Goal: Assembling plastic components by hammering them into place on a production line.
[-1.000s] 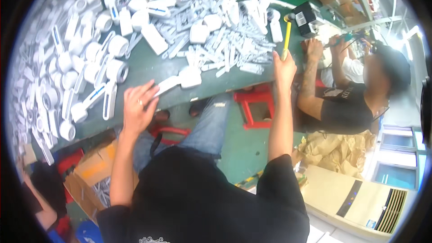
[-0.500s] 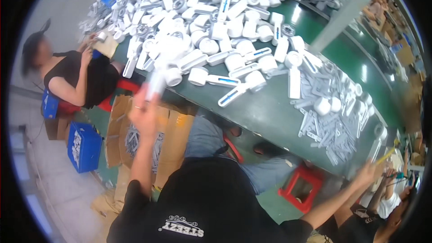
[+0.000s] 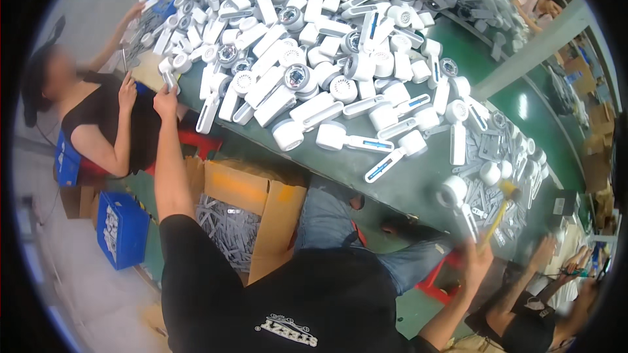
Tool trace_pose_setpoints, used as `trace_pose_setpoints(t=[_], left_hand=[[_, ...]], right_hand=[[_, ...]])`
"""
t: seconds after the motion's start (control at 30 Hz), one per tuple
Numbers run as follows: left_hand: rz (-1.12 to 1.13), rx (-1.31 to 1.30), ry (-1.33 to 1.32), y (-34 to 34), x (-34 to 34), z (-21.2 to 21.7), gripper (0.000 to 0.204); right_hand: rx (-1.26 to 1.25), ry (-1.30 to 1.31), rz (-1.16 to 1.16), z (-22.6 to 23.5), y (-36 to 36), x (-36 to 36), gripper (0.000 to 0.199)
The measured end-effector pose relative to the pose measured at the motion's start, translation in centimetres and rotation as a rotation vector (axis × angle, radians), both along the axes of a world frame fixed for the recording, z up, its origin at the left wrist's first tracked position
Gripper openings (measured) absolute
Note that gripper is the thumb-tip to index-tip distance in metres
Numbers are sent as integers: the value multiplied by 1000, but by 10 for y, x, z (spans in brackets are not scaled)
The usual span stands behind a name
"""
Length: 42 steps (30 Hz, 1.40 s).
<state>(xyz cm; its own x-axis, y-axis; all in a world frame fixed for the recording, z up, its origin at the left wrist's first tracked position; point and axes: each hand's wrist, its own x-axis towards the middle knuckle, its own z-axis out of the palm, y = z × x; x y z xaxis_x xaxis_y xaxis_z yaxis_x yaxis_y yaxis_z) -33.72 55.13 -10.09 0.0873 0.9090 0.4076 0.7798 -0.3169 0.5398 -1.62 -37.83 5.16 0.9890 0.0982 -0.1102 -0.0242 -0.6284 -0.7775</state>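
My right hand [image 3: 477, 264] clutches a white fan [image 3: 453, 192] and yellow hammer [image 3: 496, 223] together, so I risk one slipping; my left hand [image 3: 165, 101] pinches a second fan [image 3: 168, 79].

Green worktable [image 3: 418, 189], pale slanting post [image 3: 536, 49], red stool [image 3: 430, 281], grey floor [image 3: 72, 281] at left

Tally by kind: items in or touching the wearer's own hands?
Yellow-handled hammer: 1 (right hand)
White handled pieces: 2 (one at the right hand, one at the left hand)
Total: 3
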Motion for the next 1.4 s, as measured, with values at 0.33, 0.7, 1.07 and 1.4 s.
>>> trace_pose_setpoints(t=[0.33,0.7,1.07,1.4], left_hand=[[-376,164,43,-95,69,51,57],[-1627,56,-103,-615,277,148,28],[-1630,380,30,-702,410,117,11],[-1660,-662,211,-631,290,188,19]], right_hand=[[-103,123,265,-28,81,18,41],[363,-1,-356,-32,-1,23,38],[436,72,-517,-36,-54,-34,33],[599,200,37,-15,68,-26,27]])
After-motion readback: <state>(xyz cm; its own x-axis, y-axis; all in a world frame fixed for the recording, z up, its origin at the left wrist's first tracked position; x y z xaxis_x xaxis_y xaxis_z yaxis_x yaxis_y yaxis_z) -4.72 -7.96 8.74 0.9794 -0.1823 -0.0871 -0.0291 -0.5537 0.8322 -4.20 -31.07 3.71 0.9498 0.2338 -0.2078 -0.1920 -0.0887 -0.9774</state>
